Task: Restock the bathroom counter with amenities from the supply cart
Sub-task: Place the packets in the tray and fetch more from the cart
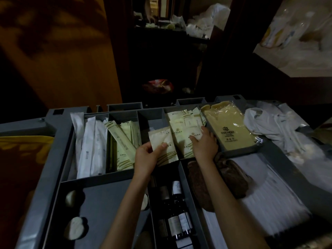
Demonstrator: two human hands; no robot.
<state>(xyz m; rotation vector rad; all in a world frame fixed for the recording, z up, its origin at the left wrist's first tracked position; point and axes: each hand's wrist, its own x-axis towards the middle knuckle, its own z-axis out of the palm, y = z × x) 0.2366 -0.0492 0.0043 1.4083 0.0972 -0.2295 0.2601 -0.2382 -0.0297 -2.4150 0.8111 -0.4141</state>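
A grey compartmented tray (62, 150) tops the supply cart and fills the lower view. My left hand (146, 156) grips a cream amenity packet (162, 141) between thumb and fingers, lifted a little over the middle compartment. My right hand (204, 143) rests in the neighbouring compartment, its fingers on a stack of cream sachets (185, 128); whether they pinch one is hidden. Long cream packets (124, 144) and white wrapped packets (89, 144) fill the left compartments. A yellow bagged item (228, 126) lies at the right.
Small dark bottles (177, 218) stand in a narrow compartment between my forearms. Round soaps (75, 229) sit at the lower left. White sticks in rows (265, 200) and brown items (231, 177) lie at the right, crumpled white cloth (273, 124) beyond. The room behind is dark.
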